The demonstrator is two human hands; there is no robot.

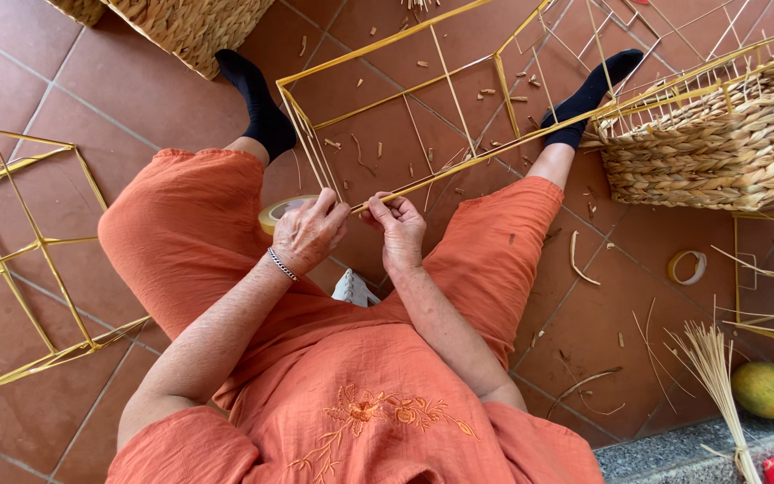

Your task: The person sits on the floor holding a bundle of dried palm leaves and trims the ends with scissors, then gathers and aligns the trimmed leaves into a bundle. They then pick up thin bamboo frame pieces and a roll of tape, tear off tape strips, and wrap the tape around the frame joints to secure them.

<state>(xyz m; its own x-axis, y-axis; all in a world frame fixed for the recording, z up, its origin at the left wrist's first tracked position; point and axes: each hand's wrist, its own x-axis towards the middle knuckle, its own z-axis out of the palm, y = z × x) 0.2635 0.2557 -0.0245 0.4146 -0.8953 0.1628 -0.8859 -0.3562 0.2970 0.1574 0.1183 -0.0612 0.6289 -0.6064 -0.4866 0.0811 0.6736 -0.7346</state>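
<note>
the yellow stick frame (405, 99) is lying on the tiled floor (136, 90) between the seated person's spread legs, its near corner lifted up to both hands. the left hand (308, 235) is closing its fingers around that corner where the sticks meet, and the right hand (398, 231) is pinching a long stick that is running off toward the upper right. a roll of tape (272, 213) is sitting just beside the left hand. a half-woven basket (718, 134) is standing at the right, its bare upright sticks poking above the woven wall; what is inside it cannot be seen. another woven basket (190, 27) is showing at the top edge. a second frame (20, 251) is lying at the left, and a green fruit (769, 390) is resting near a bundle of thin sticks (714, 367).
</note>
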